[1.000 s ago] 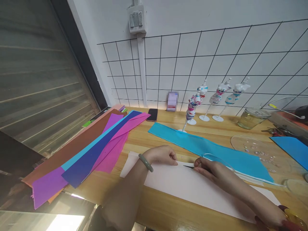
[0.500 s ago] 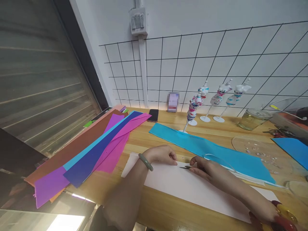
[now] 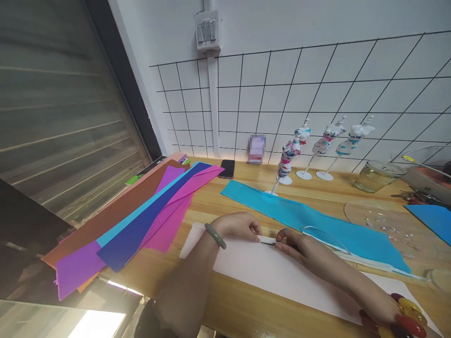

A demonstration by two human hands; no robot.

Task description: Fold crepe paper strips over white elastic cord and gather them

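A long pale pink-white sheet (image 3: 282, 272) lies on the wooden table in front of me. My left hand (image 3: 244, 226), below a green bangle, pinches the sheet's far edge. Close to its right, my right hand (image 3: 294, 244) has its thumb and fingers closed on a small dark pointed tool (image 3: 268, 243), whose thin tip lies at the sheet's far edge; most of the tool is hidden in the fingers. A bright blue strip (image 3: 317, 220) lies just beyond my right hand, with a thin white cord over it.
Coloured sheets (image 3: 141, 225) are piled at the left. A phone (image 3: 227, 169), small mannequins (image 3: 291, 157) on stands and a glass jar (image 3: 377, 176) stand or lie toward the wall. A clear plate (image 3: 355, 206) with small beads is at the right.
The tool's tip has moved slightly left toward my left hand and now shows as a thin dark line at the sheet's edge. The whole view has shifted slightly.
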